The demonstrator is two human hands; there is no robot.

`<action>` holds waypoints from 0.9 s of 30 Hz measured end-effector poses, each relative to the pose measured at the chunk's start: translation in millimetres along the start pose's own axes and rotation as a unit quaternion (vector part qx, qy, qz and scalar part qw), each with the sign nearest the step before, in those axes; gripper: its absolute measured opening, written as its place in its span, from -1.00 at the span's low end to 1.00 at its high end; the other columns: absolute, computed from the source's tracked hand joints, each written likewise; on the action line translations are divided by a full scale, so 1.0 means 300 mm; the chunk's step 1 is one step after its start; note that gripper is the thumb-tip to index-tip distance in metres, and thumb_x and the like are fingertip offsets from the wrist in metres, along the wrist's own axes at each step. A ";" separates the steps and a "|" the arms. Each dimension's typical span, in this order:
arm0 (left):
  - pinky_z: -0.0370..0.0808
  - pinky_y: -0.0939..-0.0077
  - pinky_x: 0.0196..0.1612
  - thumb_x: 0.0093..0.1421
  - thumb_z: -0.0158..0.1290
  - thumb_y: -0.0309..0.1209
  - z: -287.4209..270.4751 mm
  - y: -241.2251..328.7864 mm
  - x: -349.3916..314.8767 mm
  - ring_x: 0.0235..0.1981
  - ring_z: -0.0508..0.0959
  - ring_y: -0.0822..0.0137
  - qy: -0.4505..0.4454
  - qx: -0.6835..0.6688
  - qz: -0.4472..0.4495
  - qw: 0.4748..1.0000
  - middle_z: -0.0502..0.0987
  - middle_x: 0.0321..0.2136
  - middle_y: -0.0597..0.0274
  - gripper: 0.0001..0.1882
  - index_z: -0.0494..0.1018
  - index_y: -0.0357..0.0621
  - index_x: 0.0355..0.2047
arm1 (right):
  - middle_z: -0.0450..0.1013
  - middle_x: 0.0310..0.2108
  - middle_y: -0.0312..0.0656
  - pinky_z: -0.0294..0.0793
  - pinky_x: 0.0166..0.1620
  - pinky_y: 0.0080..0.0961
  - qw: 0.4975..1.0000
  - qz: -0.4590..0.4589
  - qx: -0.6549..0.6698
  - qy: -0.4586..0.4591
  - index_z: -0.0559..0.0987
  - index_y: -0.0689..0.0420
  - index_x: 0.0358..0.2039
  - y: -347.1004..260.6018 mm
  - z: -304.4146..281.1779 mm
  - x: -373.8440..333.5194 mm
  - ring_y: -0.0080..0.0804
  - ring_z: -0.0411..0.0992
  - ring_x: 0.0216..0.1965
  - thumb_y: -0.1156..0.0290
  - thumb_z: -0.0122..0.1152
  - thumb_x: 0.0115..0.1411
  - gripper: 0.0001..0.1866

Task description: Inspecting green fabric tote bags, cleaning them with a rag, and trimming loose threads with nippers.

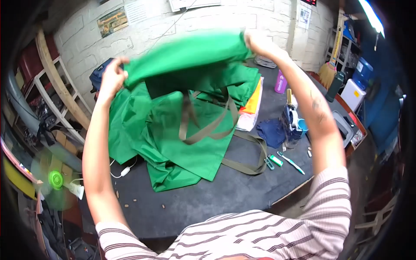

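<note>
A large piece of green fabric (190,52) is stretched between my two raised hands, its upper part blurred by motion. My left hand (113,77) is closed on its left corner, and my right hand (256,42) grips the right corner. Below, more green fabric (186,156) lies in folds over the dark table (182,216). Grey-brown straps (212,128) hang in loops from the lifted piece. Another strap loop (249,171) rests on the table to the right. What lies beneath the folds is hidden.
On the table's right are a toothbrush (291,163), a green-and-white small block (275,160), a dark blue cloth (271,132), a roll of tape (302,125) and a purple bottle (281,82). Orange fabric (252,99) shows beside the green. A green fan (56,180) spins at left.
</note>
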State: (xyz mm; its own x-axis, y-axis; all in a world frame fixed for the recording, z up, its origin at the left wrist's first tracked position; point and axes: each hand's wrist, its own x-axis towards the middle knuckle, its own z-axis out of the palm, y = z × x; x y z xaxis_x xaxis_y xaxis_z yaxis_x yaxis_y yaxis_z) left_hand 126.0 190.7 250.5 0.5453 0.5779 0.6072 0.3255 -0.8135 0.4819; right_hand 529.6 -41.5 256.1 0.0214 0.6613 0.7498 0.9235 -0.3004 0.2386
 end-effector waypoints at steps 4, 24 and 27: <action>0.41 0.56 -0.50 -0.02 0.00 -0.60 -0.101 0.032 0.052 -0.58 0.45 0.48 0.009 -0.105 -0.040 0.994 0.48 -0.55 0.35 -0.66 0.48 -0.15 -0.17 | 0.47 -0.58 -0.14 0.39 -0.41 -0.31 0.986 0.119 0.106 -0.057 0.56 0.18 -0.40 0.097 -0.064 0.050 -0.28 0.42 -0.55 0.26 0.06 0.07 -0.75; 0.11 0.71 -0.44 0.16 -0.02 -0.56 -0.186 0.262 -0.298 -0.55 0.15 0.63 0.183 -0.082 0.142 0.969 0.18 -0.61 0.50 -0.39 0.19 -0.03 0.25 | 0.28 -0.52 -0.36 0.27 -0.35 -0.62 0.934 0.102 0.263 0.221 0.42 0.25 -0.40 -0.038 -0.272 -0.216 -0.63 0.24 -0.45 0.36 -0.04 0.33 -0.77; 0.34 0.57 -0.07 0.12 0.05 -0.50 -0.026 0.143 -0.547 -0.06 0.42 0.42 0.120 -0.087 0.092 0.985 0.46 -0.07 0.26 -0.45 0.31 -0.10 0.17 | 0.31 -0.50 -0.22 0.32 -0.36 -0.54 0.925 0.184 0.295 0.154 0.37 0.24 -0.35 -0.177 -0.091 -0.557 -0.50 0.27 -0.47 0.54 -0.09 0.26 -0.93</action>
State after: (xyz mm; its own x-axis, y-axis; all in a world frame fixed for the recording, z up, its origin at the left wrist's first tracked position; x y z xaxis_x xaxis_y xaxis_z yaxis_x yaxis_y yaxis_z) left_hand 44.4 61.6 176.6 0.3774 0.4379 0.8160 0.0901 -0.8943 0.4382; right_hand 466.7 -154.9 134.9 0.3495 0.3351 0.8750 0.9256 0.0217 -0.3780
